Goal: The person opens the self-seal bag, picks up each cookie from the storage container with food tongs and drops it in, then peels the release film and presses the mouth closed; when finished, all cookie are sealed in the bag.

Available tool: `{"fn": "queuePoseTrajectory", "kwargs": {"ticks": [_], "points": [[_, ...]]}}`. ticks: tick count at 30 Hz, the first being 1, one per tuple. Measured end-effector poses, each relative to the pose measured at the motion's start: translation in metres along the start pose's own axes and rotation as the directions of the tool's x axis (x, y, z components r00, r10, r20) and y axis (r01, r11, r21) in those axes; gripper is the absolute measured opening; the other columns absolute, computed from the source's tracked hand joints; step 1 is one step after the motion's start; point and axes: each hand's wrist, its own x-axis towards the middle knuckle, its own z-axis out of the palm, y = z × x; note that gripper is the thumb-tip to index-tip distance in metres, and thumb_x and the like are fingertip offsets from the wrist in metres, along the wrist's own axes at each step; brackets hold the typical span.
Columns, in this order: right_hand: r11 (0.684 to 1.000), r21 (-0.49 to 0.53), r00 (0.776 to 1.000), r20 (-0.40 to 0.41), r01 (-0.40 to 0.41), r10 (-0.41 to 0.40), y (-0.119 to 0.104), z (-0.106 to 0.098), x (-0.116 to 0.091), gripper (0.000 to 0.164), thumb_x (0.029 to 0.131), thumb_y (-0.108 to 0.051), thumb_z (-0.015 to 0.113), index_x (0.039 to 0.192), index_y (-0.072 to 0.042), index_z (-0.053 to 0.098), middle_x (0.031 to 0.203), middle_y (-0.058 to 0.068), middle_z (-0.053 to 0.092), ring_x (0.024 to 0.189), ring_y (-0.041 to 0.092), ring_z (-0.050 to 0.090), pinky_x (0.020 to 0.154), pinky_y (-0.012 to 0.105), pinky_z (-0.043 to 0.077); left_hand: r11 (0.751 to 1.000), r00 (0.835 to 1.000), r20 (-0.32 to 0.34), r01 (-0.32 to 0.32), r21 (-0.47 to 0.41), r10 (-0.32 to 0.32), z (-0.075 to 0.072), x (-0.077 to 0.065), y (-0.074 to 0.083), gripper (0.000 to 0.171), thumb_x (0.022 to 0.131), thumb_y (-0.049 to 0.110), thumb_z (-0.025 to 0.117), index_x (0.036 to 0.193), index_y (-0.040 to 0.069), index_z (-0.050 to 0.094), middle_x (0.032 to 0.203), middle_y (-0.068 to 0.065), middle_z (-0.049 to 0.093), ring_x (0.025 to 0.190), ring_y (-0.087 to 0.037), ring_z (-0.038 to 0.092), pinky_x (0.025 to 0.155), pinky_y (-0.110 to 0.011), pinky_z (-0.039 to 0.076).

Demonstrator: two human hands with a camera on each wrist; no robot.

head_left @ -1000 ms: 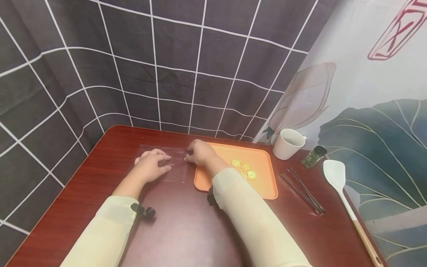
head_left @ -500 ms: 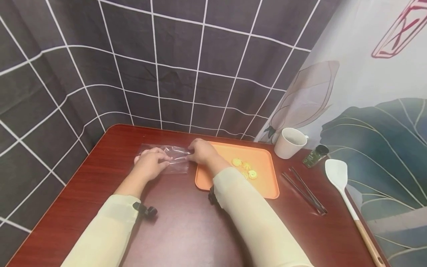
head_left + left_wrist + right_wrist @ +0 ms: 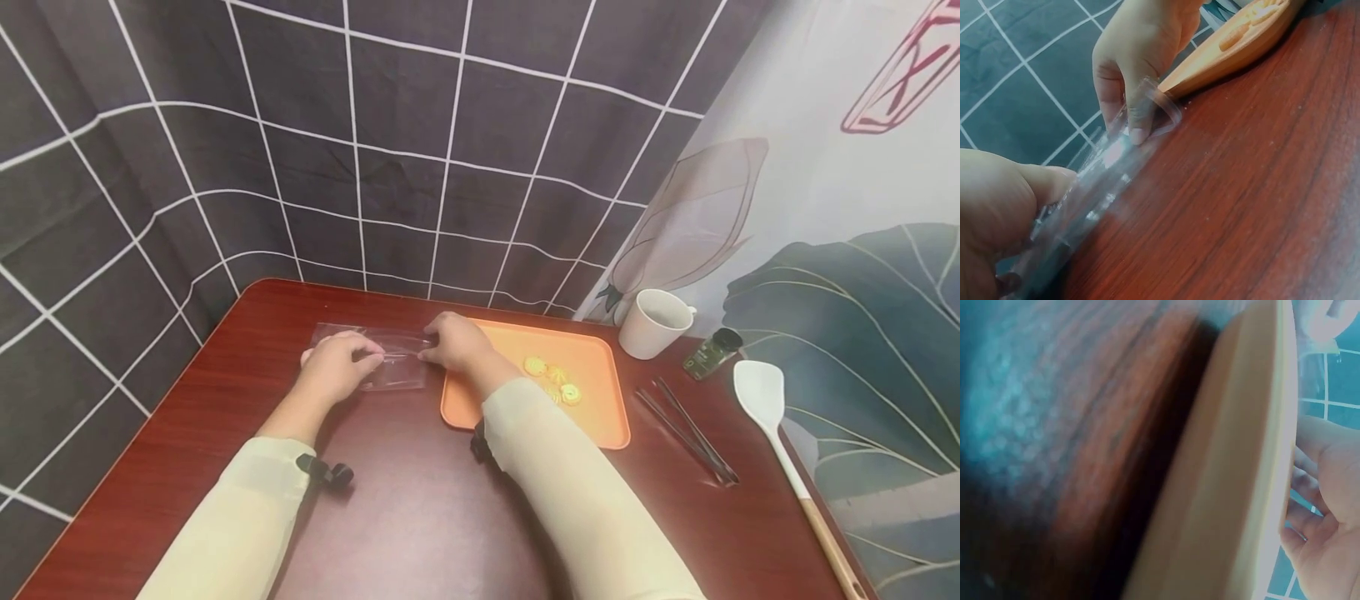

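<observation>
A clear plastic bag (image 3: 397, 379) lies toward the back left of the table, stretched between both hands. My left hand (image 3: 333, 367) pinches its upper film with thumb and fingers. At the bag's right end, my right hand (image 3: 459, 343) pinches the edge. In the left wrist view the bag (image 3: 1100, 194) stands slightly raised, its end looped loosely around the right thumb. An orange tray (image 3: 592, 429) with several small yellow cookies (image 3: 570, 394) sits under the right forearm. In the right wrist view the tray rim (image 3: 1222, 462) hides part of the right hand (image 3: 1332, 506).
Right of the tray lie dark metal tongs (image 3: 688, 433). A white mug (image 3: 652, 327) and a small green jar (image 3: 711, 354) stand behind them. A white spatula (image 3: 761, 392) with a wooden handle lies along the right table edge. A dark checked curtain (image 3: 405, 192) hangs behind.
The bag lay flatter a second ago; its film is now lifted and creased, its front edge drawn back. Left thumb and fingers have come together on it. The right hand has barely moved.
</observation>
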Motion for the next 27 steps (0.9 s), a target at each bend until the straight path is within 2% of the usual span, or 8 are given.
{"fn": "queuePoseTrajectory", "kwargs": {"ticks": [7,14,21,27], "points": [[1.000,-0.016,1.000,-0.013,0.007,-0.007,-0.0012,0.0010,-0.0003,0.052,0.092,-0.035,0.085,0.136,-0.011,0.073,0.138,0.006,0.073,0.134,0.023,0.065,0.119,0.037,0.049,0.999,1.000,-0.026,-0.004,-0.053,0.003,-0.0017,0.0013,-0.0022,0.020,0.102,0.036,0.071,0.117,0.024,0.080,0.135,-0.008,0.075,0.137,-0.036,0.063,0.111,-0.076,0.036],[1.000,-0.015,1.000,-0.022,0.006,-0.006,0.0005,0.0015,-0.0017,0.053,0.092,-0.037,0.085,0.136,-0.011,0.073,0.136,0.006,0.074,0.131,0.024,0.067,0.117,0.038,0.051,0.988,0.999,-0.048,-0.018,-0.155,0.011,-0.0061,0.0007,-0.0027,0.023,0.105,0.034,0.068,0.118,0.018,0.078,0.129,-0.012,0.077,0.127,-0.037,0.067,0.112,-0.060,0.049],[1.000,-0.007,1.000,-0.019,-0.007,0.007,0.0020,0.0013,-0.0037,0.052,0.093,-0.035,0.083,0.138,-0.010,0.072,0.137,0.008,0.072,0.133,0.024,0.065,0.118,0.038,0.050,0.987,0.997,-0.057,-0.051,-0.155,0.043,-0.0071,0.0012,-0.0027,0.025,0.107,0.034,0.066,0.121,0.017,0.077,0.137,-0.013,0.074,0.141,-0.039,0.060,0.121,-0.061,0.043],[0.999,0.039,0.999,-0.049,0.005,-0.003,0.0022,0.0004,-0.0089,0.052,0.093,-0.033,0.083,0.136,-0.008,0.072,0.135,0.011,0.072,0.130,0.026,0.066,0.117,0.040,0.051,0.988,0.998,-0.048,-0.056,-0.140,0.050,-0.0046,0.0010,-0.0032,0.025,0.107,0.035,0.066,0.121,0.017,0.077,0.133,-0.013,0.076,0.133,-0.038,0.065,0.116,-0.061,0.046]]}}
